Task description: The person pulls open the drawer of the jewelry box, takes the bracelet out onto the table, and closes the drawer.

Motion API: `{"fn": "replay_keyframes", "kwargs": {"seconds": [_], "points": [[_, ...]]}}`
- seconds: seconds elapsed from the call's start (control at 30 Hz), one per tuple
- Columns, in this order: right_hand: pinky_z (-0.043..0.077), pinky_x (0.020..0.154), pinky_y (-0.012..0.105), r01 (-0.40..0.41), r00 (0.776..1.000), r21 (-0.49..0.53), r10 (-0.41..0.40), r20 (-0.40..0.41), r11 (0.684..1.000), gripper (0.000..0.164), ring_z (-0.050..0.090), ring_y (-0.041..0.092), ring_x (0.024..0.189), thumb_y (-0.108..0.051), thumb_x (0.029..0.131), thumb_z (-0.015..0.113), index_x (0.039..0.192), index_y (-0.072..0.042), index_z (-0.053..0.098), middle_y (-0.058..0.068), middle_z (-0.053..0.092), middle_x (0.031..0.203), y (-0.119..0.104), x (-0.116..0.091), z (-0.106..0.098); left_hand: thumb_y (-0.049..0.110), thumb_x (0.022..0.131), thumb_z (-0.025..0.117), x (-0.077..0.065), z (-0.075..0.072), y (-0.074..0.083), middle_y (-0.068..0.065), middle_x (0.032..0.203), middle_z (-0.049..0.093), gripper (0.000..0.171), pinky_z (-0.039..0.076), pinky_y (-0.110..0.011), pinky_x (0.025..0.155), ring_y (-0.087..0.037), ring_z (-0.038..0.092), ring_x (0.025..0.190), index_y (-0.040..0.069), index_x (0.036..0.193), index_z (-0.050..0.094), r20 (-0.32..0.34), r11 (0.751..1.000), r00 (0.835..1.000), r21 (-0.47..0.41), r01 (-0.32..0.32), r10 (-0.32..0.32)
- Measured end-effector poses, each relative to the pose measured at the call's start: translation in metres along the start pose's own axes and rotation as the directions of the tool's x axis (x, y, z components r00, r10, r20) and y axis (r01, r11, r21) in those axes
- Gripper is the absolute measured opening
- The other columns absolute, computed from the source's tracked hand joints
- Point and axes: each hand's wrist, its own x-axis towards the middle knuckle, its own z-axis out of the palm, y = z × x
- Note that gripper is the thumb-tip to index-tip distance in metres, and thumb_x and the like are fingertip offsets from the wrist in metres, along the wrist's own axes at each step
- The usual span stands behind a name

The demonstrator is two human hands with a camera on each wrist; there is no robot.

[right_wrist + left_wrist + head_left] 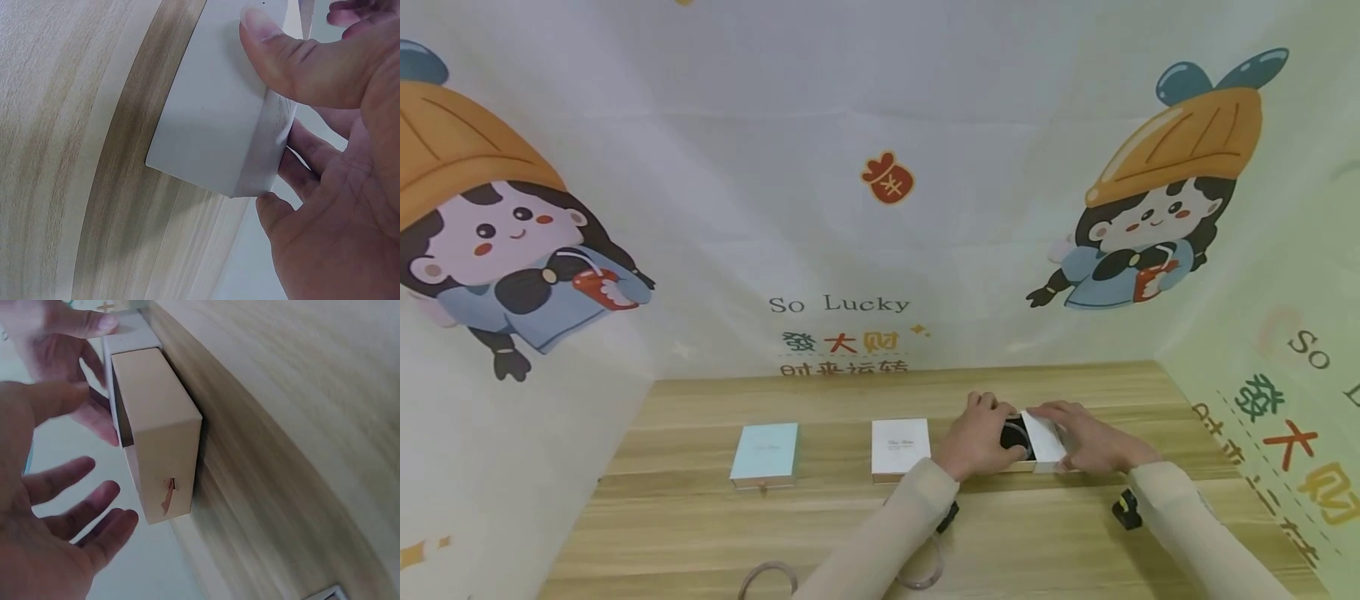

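A sliding gift box stands on the table, its white sleeve (1045, 442) at the right and its beige drawer (156, 394) partly pulled out at the left. Inside the black-lined drawer lies a bangle (1026, 435), partly hidden by my left hand. My right hand (1093, 442) grips the sleeve, thumb on one side and fingers on the other. Over the drawer hovers my left hand (981, 437), its fingers (81, 509) spread and loosely bent. In the left wrist view those fingers stand apart from the drawer, and a small ribbon tab (167, 497) shows on the drawer's end.
A white box (900, 442) stands left of my hands, and a turquoise box (765, 450) farther left. Two more bangles lie near the front, one bangle (769, 566) left of my left forearm, another bangle (922, 586) partly behind it. A printed cloth (850, 250) surrounds the wooden table (820, 525).
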Motion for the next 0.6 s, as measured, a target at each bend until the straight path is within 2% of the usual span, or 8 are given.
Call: {"fn": "replay_keyframes", "kwargs": {"seconds": [0.13,0.23,0.43,0.6], "points": [[0.041,0.103,0.072,-0.002,1.000,-0.005,0.002,0.004,1.000,0.084,0.039,0.054,0.138,-0.004,0.075,0.084,0.151,-0.004,0.046,0.030,0.040,0.154,0.000,0.001,0.000,0.051,0.095,0.068,0.005,0.002,0.001,-0.003,0.140,0.054,0.061,0.051,-0.025,0.096,-0.017,0.045,0.126,0.021,0.147,0.055,0.045,0.993,0.997,0.101,-0.066,0.062],[0.040,0.104,0.073,-0.004,1.000,0.001,0.004,0.001,1.000,0.084,0.038,0.054,0.139,-0.004,0.075,0.084,0.151,-0.003,0.046,0.030,0.040,0.154,-0.001,0.001,-0.001,0.050,0.095,0.067,0.009,0.002,0.002,-0.002,0.137,0.054,0.063,0.050,-0.023,0.093,-0.016,0.045,0.120,0.021,0.148,0.053,0.066,0.985,0.995,0.149,-0.085,0.076],[0.040,0.103,0.073,-0.022,1.000,0.030,0.021,0.004,0.999,0.085,0.036,0.054,0.139,-0.003,0.074,0.084,0.150,-0.004,0.047,0.030,0.039,0.155,-0.004,0.001,-0.003,0.048,0.095,0.069,0.014,0.002,0.007,-0.002,0.133,0.056,0.059,0.052,-0.022,0.088,-0.014,0.049,0.115,0.020,0.145,0.056,0.091,0.973,0.994,0.217,-0.083,0.065],[0.040,0.104,0.073,-0.028,1.000,0.027,0.028,0.008,0.999,0.086,0.037,0.053,0.139,-0.002,0.074,0.084,0.151,-0.005,0.047,0.029,0.039,0.155,-0.001,-0.001,-0.002,0.048,0.095,0.069,0.015,0.003,0.014,-0.002,0.136,0.057,0.054,0.053,-0.023,0.085,-0.014,0.051,0.117,0.020,0.141,0.061,0.129,0.967,0.991,0.250,-0.055,0.023]]}}
